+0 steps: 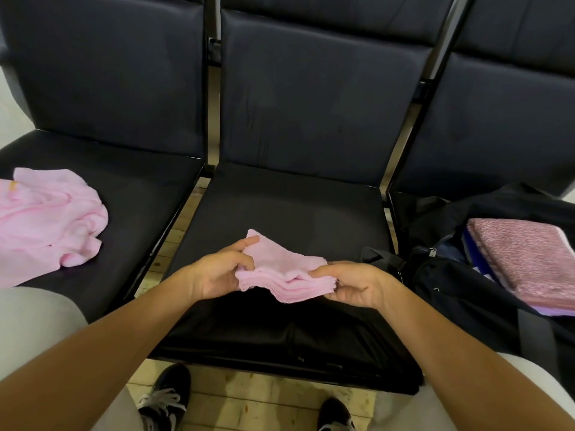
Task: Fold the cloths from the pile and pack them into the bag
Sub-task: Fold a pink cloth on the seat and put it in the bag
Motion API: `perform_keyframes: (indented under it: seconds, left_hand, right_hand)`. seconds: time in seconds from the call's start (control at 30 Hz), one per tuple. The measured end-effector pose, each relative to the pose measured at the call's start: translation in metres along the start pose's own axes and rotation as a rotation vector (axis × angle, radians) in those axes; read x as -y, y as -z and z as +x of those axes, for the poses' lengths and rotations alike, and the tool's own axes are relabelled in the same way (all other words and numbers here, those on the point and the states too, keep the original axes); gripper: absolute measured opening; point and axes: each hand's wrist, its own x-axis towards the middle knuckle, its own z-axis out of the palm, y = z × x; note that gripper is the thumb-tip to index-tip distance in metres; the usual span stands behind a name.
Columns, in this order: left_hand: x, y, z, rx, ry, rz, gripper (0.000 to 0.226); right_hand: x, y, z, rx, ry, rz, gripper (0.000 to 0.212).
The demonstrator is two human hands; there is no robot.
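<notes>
A small pink cloth [281, 272], folded into several layers, is held just above the middle black seat [280, 209]. My left hand [217, 272] pinches its left edge, thumb on top. My right hand [351, 283] grips its right edge. A loose pile of pink cloths [46, 222] lies on the left seat. An open black bag [460, 284] sits on the right seat, with a folded mottled pink cloth [525, 259] lying on top inside it.
Three black padded chairs stand in a row with dark backrests [314, 98] behind them. Narrow gaps with metal frames separate the seats. Below, my two black shoes [169, 396] stand on a tiled floor.
</notes>
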Motion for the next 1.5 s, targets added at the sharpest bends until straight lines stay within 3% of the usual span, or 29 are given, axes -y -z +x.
perform_keyframes:
  seconds: [0.2, 0.4, 0.6, 0.8, 1.07, 1.27, 1.4, 1.47, 1.5]
  left_hand:
    - [-0.02, -0.029, 0.0, 0.057, -0.148, 0.06, 0.08]
    - [-0.024, -0.075, 0.01, 0.093, -0.286, 0.229, 0.087]
    - [-0.029, -0.156, 0.036, 0.132, -0.38, 0.348, 0.092]
    - [-0.034, -0.241, 0.068, 0.217, -0.406, 0.35, 0.092]
    - [-0.026, -0.364, 0.114, 0.253, -0.414, 0.383, 0.097]
    - [-0.007, -0.416, 0.143, 0.212, -0.395, 0.391, 0.095]
    - [0.009, -0.422, 0.155, 0.237, -0.267, 0.592, 0.092]
    - [0.005, -0.422, 0.16, 0.136, -0.316, 0.742, 0.082]
    - [0.001, -0.423, 0.162, 0.023, -0.42, 0.818, 0.073]
  right_hand:
    - [0.013, 0.025, -0.024, -0.023, 0.219, 0.172, 0.078]
    - [0.02, 0.065, -0.051, -0.012, 0.343, 0.16, 0.067]
    - [0.023, 0.121, -0.088, -0.183, 0.526, 0.281, 0.066]
    - [0.027, 0.193, -0.136, -0.333, 0.596, 0.244, 0.069]
    - [0.033, 0.304, -0.178, -0.556, 0.616, 0.064, 0.073]
    - [0.034, 0.375, -0.174, -0.648, 0.559, -0.061, 0.077]
    - [0.027, 0.396, -0.171, -0.717, 0.422, -0.417, 0.068]
    - [0.025, 0.402, -0.171, -0.776, 0.388, -0.565, 0.058]
    - [0.027, 0.403, -0.171, -0.843, 0.421, -0.609, 0.05]
